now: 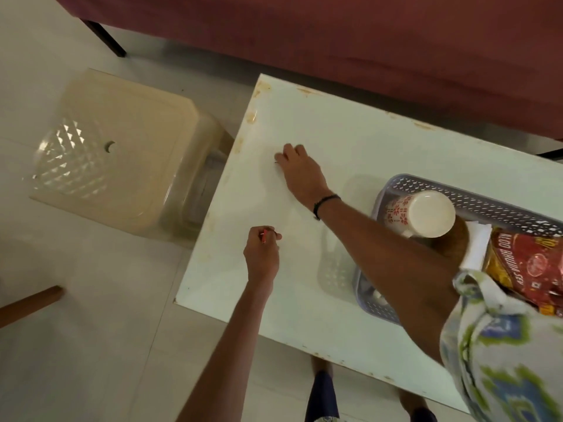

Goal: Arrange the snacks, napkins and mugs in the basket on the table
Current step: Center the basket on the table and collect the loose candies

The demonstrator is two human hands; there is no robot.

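Observation:
A grey perforated basket [475,190] stands on the white table [335,141] at the right. Inside it a white mug with red flower print [426,213] lies on its side, next to white napkins [478,245] and a red snack packet [530,266]. My right hand [300,172] reaches across to the table's left part, fingers curled down on the surface at a tiny dark speck. My left hand [262,254] rests near the table's left edge and pinches a small red-and-white scrap [264,236].
A cream plastic stool [122,153] stands on the floor just left of the table. A maroon sofa [365,41] runs along the far side. A wooden leg [30,303] pokes in at the lower left. My feet show under the table's near edge.

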